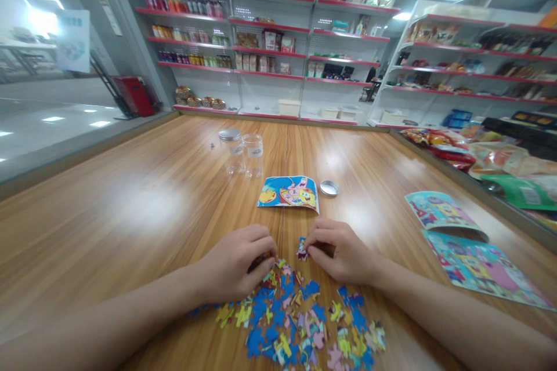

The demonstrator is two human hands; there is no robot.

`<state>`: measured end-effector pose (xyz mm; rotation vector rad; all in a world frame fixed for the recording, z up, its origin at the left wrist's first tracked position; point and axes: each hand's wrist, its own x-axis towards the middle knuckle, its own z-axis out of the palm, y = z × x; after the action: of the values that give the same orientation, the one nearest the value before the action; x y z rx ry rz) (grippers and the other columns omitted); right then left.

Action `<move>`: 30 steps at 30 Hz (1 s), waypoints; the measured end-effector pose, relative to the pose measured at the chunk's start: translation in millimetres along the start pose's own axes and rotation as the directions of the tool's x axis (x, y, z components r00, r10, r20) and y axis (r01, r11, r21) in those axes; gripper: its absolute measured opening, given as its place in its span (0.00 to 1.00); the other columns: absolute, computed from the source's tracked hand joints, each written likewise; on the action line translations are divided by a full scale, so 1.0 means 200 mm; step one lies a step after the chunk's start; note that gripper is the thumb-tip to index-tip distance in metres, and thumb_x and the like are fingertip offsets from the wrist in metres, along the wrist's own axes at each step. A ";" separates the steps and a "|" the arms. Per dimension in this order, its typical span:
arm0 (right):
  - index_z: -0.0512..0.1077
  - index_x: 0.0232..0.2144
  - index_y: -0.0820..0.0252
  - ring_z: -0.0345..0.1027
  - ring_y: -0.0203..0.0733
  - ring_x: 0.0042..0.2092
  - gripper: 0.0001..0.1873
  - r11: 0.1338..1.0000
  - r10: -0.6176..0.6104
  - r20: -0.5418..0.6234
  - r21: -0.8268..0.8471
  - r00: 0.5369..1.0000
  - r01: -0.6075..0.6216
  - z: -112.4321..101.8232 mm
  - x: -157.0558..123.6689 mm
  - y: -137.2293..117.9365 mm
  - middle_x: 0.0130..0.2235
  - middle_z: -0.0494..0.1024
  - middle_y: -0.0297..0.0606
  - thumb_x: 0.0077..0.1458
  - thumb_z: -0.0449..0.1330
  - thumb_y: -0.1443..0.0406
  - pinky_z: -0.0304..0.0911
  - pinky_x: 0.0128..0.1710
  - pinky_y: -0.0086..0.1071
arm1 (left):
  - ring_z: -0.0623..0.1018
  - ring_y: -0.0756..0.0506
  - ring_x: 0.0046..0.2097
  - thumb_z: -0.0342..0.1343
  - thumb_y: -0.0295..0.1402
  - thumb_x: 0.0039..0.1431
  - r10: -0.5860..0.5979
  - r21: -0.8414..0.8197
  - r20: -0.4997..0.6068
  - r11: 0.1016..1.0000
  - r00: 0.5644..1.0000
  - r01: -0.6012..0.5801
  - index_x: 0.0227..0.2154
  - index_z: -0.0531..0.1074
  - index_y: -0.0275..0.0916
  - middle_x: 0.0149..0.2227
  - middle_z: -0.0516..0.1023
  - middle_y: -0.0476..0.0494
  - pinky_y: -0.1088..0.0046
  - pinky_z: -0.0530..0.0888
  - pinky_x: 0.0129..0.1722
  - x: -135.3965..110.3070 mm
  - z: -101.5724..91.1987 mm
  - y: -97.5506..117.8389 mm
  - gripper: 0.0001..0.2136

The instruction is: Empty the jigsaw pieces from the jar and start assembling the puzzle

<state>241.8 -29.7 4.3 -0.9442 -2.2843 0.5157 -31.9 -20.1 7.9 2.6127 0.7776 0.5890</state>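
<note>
A heap of loose jigsaw pieces (300, 324), mostly blue, yellow and pink, lies on the wooden table (143, 197) close to me. My left hand (237, 264) rests curled at the heap's upper left edge, its fingers closed over some pieces. My right hand (342, 252) pinches a small assembled bit of puzzle (301, 250) between thumb and fingertips, just above the heap. A cartoon reference picture (289, 191) lies flat a little beyond both hands.
Two clear plastic jars (241, 153) stand farther back, one capped, one open; a loose metal lid (329, 188) lies beside the picture. Two more cartoon sheets (461, 243) lie at the right. Snack bags (487, 156) and store shelves (270, 40) lie beyond the table.
</note>
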 end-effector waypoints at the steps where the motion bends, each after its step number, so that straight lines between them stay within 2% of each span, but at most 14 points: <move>1: 0.77 0.34 0.59 0.68 0.40 0.35 0.07 1.000 -0.001 0.004 -0.004 1.000 0.001 0.00 0.00 0.00 0.32 0.74 0.38 0.59 0.59 0.71 0.66 0.35 0.34 | 0.71 0.45 0.38 0.51 0.30 0.66 0.003 -0.005 0.007 1.000 1.000 -0.003 0.37 0.71 0.38 0.35 0.71 0.44 0.69 0.67 0.38 0.00 0.00 0.00 0.04; 5: 0.78 0.34 0.58 0.69 0.41 0.35 0.07 1.000 -0.007 0.018 -0.007 1.000 0.007 0.00 0.00 0.00 0.32 0.75 0.39 0.59 0.59 0.71 0.66 0.36 0.34 | 0.72 0.46 0.41 0.48 0.28 0.68 0.003 -0.100 0.006 0.995 1.000 -0.002 0.41 0.73 0.39 0.38 0.72 0.43 0.69 0.69 0.40 -0.01 -0.01 -0.01 0.08; 8: 0.78 0.34 0.58 0.69 0.41 0.35 0.07 1.000 -0.015 0.013 0.005 1.000 0.015 -0.01 0.00 0.00 0.31 0.76 0.39 0.59 0.59 0.70 0.67 0.35 0.34 | 0.74 0.47 0.41 0.45 0.26 0.69 -0.054 -0.217 -0.069 0.976 0.996 0.038 0.41 0.73 0.38 0.39 0.73 0.43 0.70 0.71 0.41 0.00 -0.01 -0.03 0.11; 11: 0.79 0.36 0.58 0.69 0.41 0.36 0.08 0.999 -0.039 0.016 0.023 0.999 0.039 -0.01 0.00 0.00 0.32 0.76 0.39 0.60 0.59 0.70 0.67 0.36 0.35 | 0.74 0.47 0.39 0.47 0.26 0.67 -0.103 -0.251 -0.115 0.965 0.988 0.071 0.38 0.74 0.37 0.37 0.73 0.43 0.71 0.72 0.40 0.00 -0.01 -0.04 0.10; 16: 0.79 0.38 0.57 0.69 0.42 0.37 0.09 0.992 -0.126 0.047 0.034 0.991 0.125 -0.01 -0.01 -0.01 0.34 0.77 0.40 0.60 0.59 0.70 0.68 0.38 0.37 | 0.74 0.45 0.42 0.53 0.26 0.63 0.029 -0.161 -0.029 0.986 0.999 -0.033 0.41 0.76 0.38 0.40 0.73 0.41 0.68 0.73 0.43 0.00 -0.02 -0.01 0.08; 26: 0.80 0.43 0.56 0.69 0.41 0.41 0.11 0.994 -0.108 0.075 0.011 0.991 0.107 -0.01 0.00 0.01 0.39 0.75 0.41 0.63 0.58 0.70 0.68 0.42 0.37 | 0.74 0.44 0.43 0.53 0.27 0.62 0.149 -0.143 0.051 0.980 0.988 -0.140 0.47 0.76 0.39 0.42 0.73 0.39 0.67 0.75 0.44 0.01 -0.05 0.02 0.12; 28: 0.79 0.44 0.55 0.69 0.42 0.43 0.12 0.993 -0.115 0.071 0.017 0.991 0.114 0.00 0.00 0.01 0.41 0.75 0.41 0.63 0.58 0.70 0.69 0.44 0.37 | 0.74 0.44 0.44 0.53 0.27 0.63 0.169 -0.173 0.054 0.972 0.984 -0.157 0.48 0.75 0.39 0.43 0.73 0.38 0.66 0.75 0.45 0.01 -0.05 0.02 0.13; 30: 0.79 0.46 0.55 0.69 0.42 0.45 0.13 0.992 -0.127 0.064 0.024 0.990 0.125 0.00 0.00 0.01 0.43 0.75 0.42 0.62 0.58 0.70 0.69 0.45 0.38 | 0.74 0.44 0.44 0.52 0.26 0.63 0.160 -0.193 0.008 0.969 0.987 -0.155 0.49 0.73 0.38 0.44 0.72 0.38 0.66 0.74 0.46 0.00 -0.05 0.02 0.13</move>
<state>242.6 -28.4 4.2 -0.7775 -2.3750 0.5212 -34.6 -21.5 18.3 2.5114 0.4820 0.6426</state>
